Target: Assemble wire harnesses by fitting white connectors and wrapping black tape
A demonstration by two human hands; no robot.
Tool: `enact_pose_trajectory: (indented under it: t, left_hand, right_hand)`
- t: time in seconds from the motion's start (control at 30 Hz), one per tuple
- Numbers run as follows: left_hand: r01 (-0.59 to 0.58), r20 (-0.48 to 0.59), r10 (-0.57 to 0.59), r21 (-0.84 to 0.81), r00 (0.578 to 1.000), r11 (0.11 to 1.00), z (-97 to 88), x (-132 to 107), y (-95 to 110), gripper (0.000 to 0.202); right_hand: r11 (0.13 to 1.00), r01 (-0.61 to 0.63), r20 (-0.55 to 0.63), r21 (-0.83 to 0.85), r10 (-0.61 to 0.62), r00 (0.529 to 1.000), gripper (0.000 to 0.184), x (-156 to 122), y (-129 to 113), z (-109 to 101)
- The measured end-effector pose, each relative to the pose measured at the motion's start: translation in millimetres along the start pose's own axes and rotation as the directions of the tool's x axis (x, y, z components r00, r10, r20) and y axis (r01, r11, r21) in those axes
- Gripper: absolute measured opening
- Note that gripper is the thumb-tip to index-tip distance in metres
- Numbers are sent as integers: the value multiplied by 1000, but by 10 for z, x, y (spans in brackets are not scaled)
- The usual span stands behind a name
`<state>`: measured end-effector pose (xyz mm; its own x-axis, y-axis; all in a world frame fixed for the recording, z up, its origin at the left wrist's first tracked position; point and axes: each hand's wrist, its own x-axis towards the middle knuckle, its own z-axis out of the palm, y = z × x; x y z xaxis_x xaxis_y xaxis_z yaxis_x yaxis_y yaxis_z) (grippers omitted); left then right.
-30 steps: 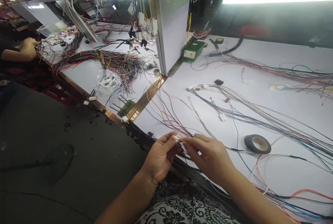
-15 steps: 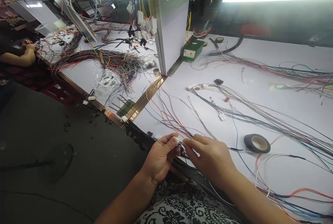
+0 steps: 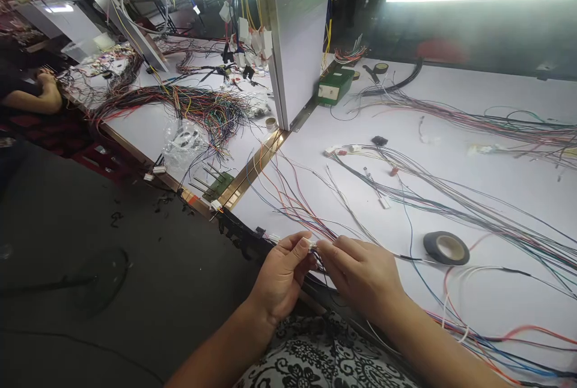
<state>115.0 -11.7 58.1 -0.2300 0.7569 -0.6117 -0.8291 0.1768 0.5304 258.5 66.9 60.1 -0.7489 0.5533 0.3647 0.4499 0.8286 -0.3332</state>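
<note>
Between thumb and fingers, my left hand pinches a small white connector near the table's front edge. My right hand is closed in a pinch just to its right, its fingertips on thin wires that run into the connector. Dark wires hang down below the two hands. The exact wire between my right fingertips is too small to make out. Red, blue and white loose wires lie on the white tabletop just beyond my hands.
A black tape roll lies right of my right hand. Long wire bundles cross the table. A green box stands by the upright divider. At far left, a person's arm rests by another wire-covered bench.
Both hands stay almost in place, with the right fingers shifting slightly at the connector. The dark wires below it hang a little differently.
</note>
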Motion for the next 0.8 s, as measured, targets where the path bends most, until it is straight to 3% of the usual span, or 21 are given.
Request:
enact_pose_trajectory:
  t: [0.2, 0.4, 0.5, 0.6, 0.7, 0.8]
  left_hand:
    - [-12, 9, 11, 74, 1000, 997, -37, 1, -30, 25]
    - [-119, 4, 120, 140, 993, 983, -91, 13, -102, 23]
    - [-158, 24, 156, 177, 987, 971, -83, 3, -79, 22]
    - [-143, 26, 141, 169, 990, 975, -59, -9, -25, 23]
    - [-139, 2, 140, 134, 990, 981, -36, -18, 12, 27]
    - [-140, 9, 140, 133, 990, 981, -22, -27, 0, 27]
  right_hand:
    - [999, -42, -14, -26, 42, 999, 18, -25, -14, 23]
    - [997, -49, 112, -61, 55, 992, 19, -32, -63, 41]
    - [989, -127, 136, 76, 116, 984, 19, -13, -62, 30]
    - [923, -255, 112, 289, 232, 966, 15, -5, -46, 17]
    - [868, -276, 117, 412, 250, 961, 11, -8, -48, 22]
    - [864, -275, 82, 421, 265, 961, 11, -11, -82, 60]
